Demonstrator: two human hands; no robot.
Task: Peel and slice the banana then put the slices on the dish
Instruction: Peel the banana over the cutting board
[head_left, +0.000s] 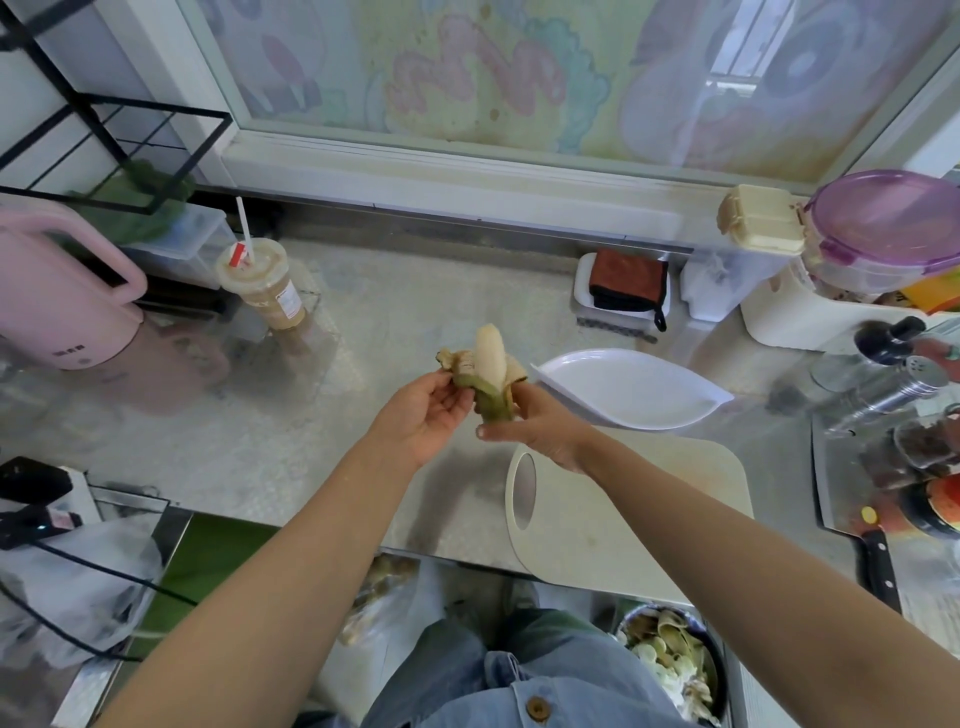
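Observation:
A small green-skinned banana (490, 353) is held upright above the counter, its pale top half bared and strips of peel folded outward. My right hand (535, 423) grips the unpeeled lower part. My left hand (423, 415) pinches a peel strip hanging on the banana's left side. A white leaf-shaped dish (631, 389) lies empty just right of the banana. A cream cutting board (623, 514) lies below my right forearm. A black-handled knife (878, 564) lies at the counter's right edge.
A pink jug (62, 301) and an iced drink cup with a straw (265, 286) stand at the left. Containers, shakers and jars (893, 364) crowd the right side. A bowl of peelings (670, 660) sits below the counter edge.

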